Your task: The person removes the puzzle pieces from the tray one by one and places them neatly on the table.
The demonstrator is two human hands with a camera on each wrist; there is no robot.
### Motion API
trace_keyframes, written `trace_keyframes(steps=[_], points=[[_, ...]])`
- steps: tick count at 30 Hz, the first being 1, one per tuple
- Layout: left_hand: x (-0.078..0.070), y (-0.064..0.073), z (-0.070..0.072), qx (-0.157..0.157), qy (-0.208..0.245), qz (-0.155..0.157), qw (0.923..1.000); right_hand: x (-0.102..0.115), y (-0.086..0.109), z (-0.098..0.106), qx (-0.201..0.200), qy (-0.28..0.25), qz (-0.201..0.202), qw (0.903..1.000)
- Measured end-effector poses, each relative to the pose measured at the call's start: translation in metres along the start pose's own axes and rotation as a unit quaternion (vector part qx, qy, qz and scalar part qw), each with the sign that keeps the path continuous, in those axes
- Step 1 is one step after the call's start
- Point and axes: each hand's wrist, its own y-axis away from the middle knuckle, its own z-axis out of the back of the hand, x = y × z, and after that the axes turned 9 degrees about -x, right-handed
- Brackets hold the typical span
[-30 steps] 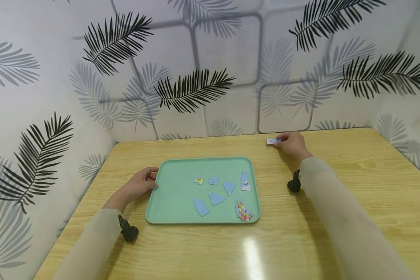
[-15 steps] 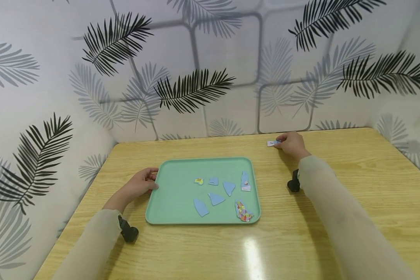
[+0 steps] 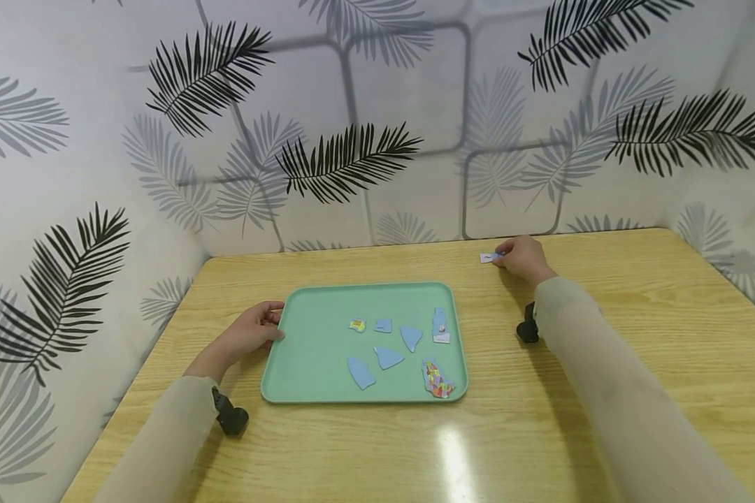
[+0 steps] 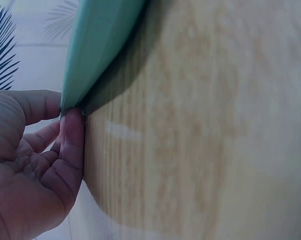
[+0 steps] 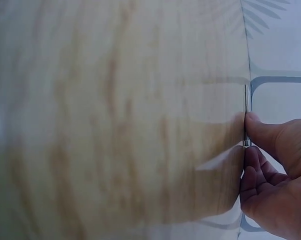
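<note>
In the head view, my left hand [image 3: 252, 332] is at the left edge of a mint-green tray [image 3: 311, 342]. Up close in the left wrist view, thumb and fingers pinch the tray's rim [image 4: 83, 75]. Far back on the right, close to the wall, my right hand [image 3: 523, 258] grips a small flat puzzle piece [image 3: 487, 258], white and light blue with a dark mark. Seen edge-on in the right wrist view, the piece lies right at the tabletop, with the thumb on it; its right part is hidden under the fingers.
Several puzzle pieces are spread over the tray, among them a colourful map-like one [image 3: 437, 381], a small yellow one [image 3: 357, 325] and plain blue ones such as a wedge [image 3: 412, 337]. The wooden table [image 3: 352, 454] ends at a leaf-patterned wall [image 3: 415, 188].
The puzzle piece under my right hand has tipped down slightly and now lies flatter. My left hand and the tray stay where they were.
</note>
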Motion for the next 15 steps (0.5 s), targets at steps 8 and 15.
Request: trace_keyframes(steps=[8,15], points=[[0.000,0.000,0.000,0.003,0.000,0.007,1.0000,-0.002,0.001,0.007,0.035,-0.019,-0.015,0.9991],[-0.001,-0.001,0.001,0.006,0.004,0.007,0.9999,0.008,0.007,0.012,0.064,-0.039,0.000,0.9972]])
